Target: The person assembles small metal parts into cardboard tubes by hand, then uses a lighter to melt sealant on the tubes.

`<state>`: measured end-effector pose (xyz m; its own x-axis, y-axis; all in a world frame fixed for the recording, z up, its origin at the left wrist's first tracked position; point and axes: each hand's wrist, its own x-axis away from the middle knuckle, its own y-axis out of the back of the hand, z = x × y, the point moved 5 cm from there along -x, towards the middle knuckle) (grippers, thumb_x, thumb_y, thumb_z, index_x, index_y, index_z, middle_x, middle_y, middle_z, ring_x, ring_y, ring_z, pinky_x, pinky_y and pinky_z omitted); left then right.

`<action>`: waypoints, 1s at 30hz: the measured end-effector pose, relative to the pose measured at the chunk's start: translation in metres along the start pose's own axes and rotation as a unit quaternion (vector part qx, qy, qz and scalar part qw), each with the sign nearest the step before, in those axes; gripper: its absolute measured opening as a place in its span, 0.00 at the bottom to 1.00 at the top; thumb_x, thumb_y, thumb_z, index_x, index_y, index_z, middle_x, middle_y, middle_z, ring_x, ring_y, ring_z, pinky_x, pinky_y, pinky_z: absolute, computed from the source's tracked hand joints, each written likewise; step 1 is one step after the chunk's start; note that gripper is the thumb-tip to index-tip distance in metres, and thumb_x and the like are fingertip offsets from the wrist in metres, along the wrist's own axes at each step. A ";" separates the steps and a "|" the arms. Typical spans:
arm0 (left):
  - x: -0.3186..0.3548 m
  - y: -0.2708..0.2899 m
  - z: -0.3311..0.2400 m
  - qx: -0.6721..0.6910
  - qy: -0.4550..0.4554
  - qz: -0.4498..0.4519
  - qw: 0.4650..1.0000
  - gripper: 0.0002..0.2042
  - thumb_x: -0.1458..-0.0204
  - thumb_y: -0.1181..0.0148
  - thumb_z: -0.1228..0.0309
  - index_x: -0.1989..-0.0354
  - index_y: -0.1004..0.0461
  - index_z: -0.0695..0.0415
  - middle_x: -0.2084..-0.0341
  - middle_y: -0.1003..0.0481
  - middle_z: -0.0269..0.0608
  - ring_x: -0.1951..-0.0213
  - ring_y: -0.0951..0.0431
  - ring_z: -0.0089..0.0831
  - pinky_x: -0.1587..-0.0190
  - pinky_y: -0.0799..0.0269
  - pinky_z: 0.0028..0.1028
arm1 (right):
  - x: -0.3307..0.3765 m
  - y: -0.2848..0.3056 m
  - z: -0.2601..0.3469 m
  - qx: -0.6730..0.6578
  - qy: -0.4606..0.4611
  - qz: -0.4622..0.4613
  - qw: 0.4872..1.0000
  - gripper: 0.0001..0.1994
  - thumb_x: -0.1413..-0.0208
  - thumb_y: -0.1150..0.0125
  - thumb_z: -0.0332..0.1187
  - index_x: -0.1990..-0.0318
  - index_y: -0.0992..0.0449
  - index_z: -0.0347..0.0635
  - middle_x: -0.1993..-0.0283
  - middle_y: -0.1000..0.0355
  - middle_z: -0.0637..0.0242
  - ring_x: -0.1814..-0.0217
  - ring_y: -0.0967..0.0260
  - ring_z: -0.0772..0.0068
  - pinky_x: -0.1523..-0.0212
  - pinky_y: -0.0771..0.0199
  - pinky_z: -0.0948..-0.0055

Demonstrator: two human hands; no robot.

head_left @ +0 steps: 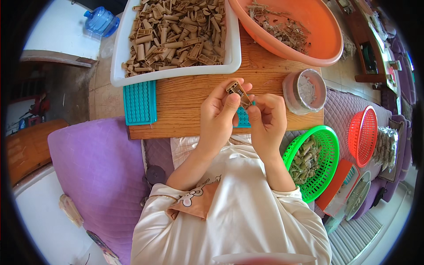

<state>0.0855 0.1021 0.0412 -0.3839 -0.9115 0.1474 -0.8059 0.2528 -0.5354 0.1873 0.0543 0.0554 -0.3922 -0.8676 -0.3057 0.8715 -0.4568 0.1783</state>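
Note:
My left hand point(217, 112) holds a small brown plastic casing point(239, 94) between thumb and fingers, its hollow side up with dark and shiny parts inside. Close against the casing's lower right end, my right hand point(270, 118) has thumb and forefinger pinched together. A speck of teal shows at those fingertips, too small to name. Below the hands, part of a teal dimpled tray point(243, 120) is visible, the rest hidden by them. Many similar brown casings point(176, 37) fill a white bin point(233, 62) at the far side of the wooden table point(181, 110).
A teal tray stack point(140, 104) sits at the table's left edge. An orange basin point(324, 42) with dry scraps stands far right, above a round tub point(304, 92) of pale bits. Right of me are a green basket point(327, 176) and a red basket point(363, 136).

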 end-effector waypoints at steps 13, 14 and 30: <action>-0.004 0.006 0.019 0.298 0.102 -0.020 0.949 0.12 0.46 0.58 0.69 0.55 0.39 0.61 0.61 0.32 0.42 0.57 0.30 0.32 0.59 0.26 0.26 | -0.009 -0.006 -0.013 -0.102 -0.199 0.088 0.971 0.20 0.56 0.52 0.14 0.53 0.40 0.37 0.61 0.35 0.63 0.69 0.36 0.81 0.71 0.35 0.83; -0.004 0.006 0.025 0.354 0.147 0.006 0.924 0.12 0.45 0.59 0.69 0.56 0.38 0.61 0.61 0.32 0.42 0.56 0.30 0.33 0.57 0.27 0.28 | -0.011 -0.003 -0.014 -0.103 -0.200 0.089 0.970 0.20 0.56 0.52 0.14 0.53 0.40 0.37 0.61 0.35 0.63 0.69 0.36 0.81 0.71 0.35 0.83; 0.004 0.028 0.038 0.237 0.114 -0.044 0.964 0.13 0.45 0.57 0.67 0.55 0.39 0.61 0.61 0.31 0.42 0.56 0.30 0.32 0.54 0.31 0.29 | -0.021 -0.016 -0.025 -0.134 -0.176 0.227 0.949 0.19 0.60 0.52 0.15 0.56 0.38 0.34 0.61 0.32 0.59 0.60 0.33 0.75 0.56 0.32 0.75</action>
<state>0.0786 0.0931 -0.0048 -0.4567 -0.8135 0.3599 -0.5640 -0.0480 -0.8244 0.1890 0.0846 0.0355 0.0079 -0.9964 0.0847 0.9991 0.0043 -0.0424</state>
